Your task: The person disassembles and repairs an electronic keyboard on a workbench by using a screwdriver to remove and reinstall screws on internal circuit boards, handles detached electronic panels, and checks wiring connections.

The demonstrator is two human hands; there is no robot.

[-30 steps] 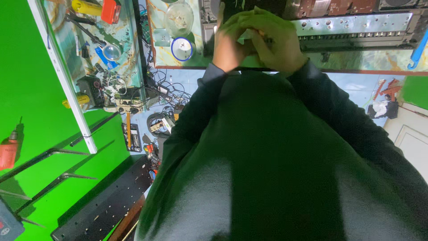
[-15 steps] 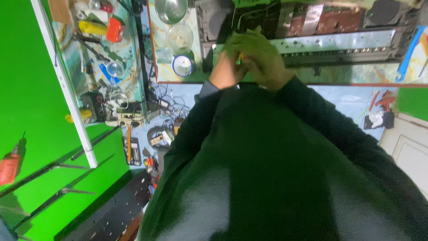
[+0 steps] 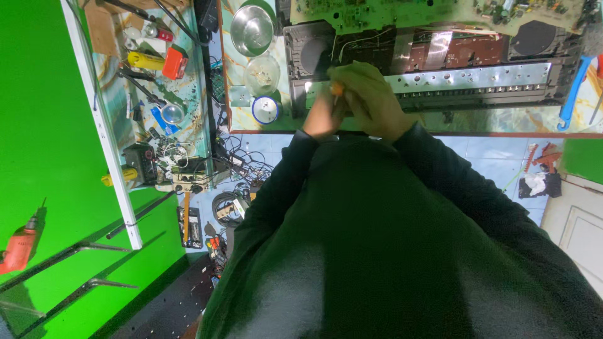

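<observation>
- Chassis (image 3: 440, 78) of an opened electronic unit, metal and perforated, lies on the bench (image 3: 496, 122) directly under and beyond the fingers; the long silver rail runs out to the right of them.
- Circuit board (image 3: 402, 14), green, sits at the far edge of the chassis, beyond the fingertips.
- Right hand (image 3: 377, 100) rests over the near edge of the chassis, fingers curled and pressed together, closed around the left hand's fingertips and the tool between them.
- Left hand (image 3: 323, 116) is just beside and touching the right; its fingers pinch a small orange-handled tool, though the right hand hides part of the grip.
- Steel bowl (image 3: 251, 28) stands well to the left of the fingers, at the far side of the bench.
- Clear cup (image 3: 262, 74) stands left of the fingers, nearer than the bowl.
- Blue-rimmed dish (image 3: 266, 109) sits just left of the left hand.
- Tool (image 3: 338, 89), orange handle only visible, stands between the two hands' fingers, over the chassis rail; its tip is hidden.
</observation>
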